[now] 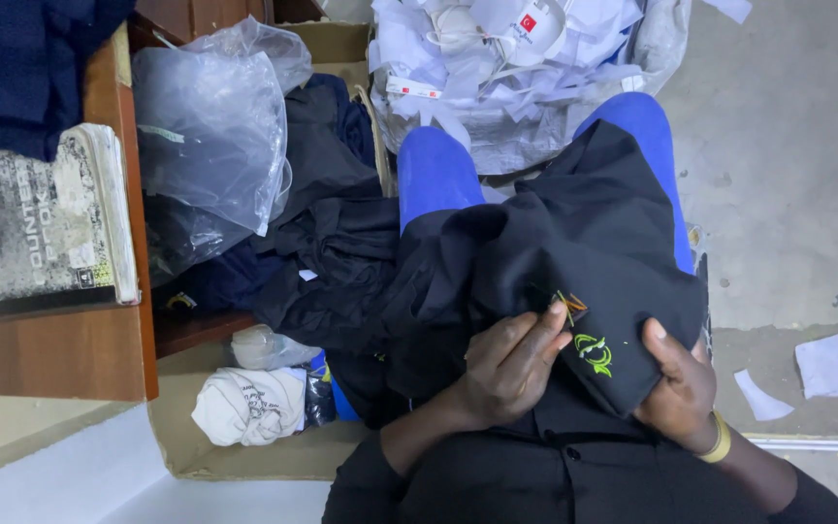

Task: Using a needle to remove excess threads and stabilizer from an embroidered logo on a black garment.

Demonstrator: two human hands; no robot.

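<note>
Black garment (574, 243) in both hands' grip

The person wears a black buttoned shirt (574, 466) with long sleeves, bright blue trousers (434, 170), and a yellow band (720, 439) on the right wrist.

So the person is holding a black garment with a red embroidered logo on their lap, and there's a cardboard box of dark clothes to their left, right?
Not quite: the embroidered logo on the black garment is bright green, not red, as the head view shows. The rest holds: both hands, left hand and right hand, grip it on the lap, with the cardboard box of dark clothes on the left.
</note>
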